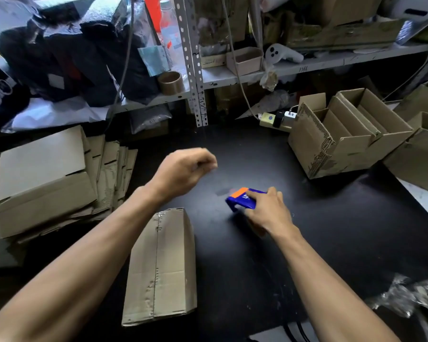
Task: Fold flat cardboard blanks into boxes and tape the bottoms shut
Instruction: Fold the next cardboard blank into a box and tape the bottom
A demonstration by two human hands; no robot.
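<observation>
A folded cardboard box [162,267] lies on the black table [331,230] in front of me, its taped seam facing up. My right hand [267,211] grips a blue and orange tape dispenser [242,197] just right of the box's far end. My left hand [183,169] hovers above the table beyond the box, fingers curled with the tips pinched together. A faint strip of clear tape [223,192] seems to run from the dispenser toward those fingertips, though it is blurred. A stack of flat cardboard blanks [47,178] lies at the left.
Several open folded boxes [351,137] stand at the back right beside a power strip [274,120]. Metal shelving [195,70] with dark bags, a tape roll [171,82] and clutter lines the back. Crumpled clear plastic [403,294] lies at the near right.
</observation>
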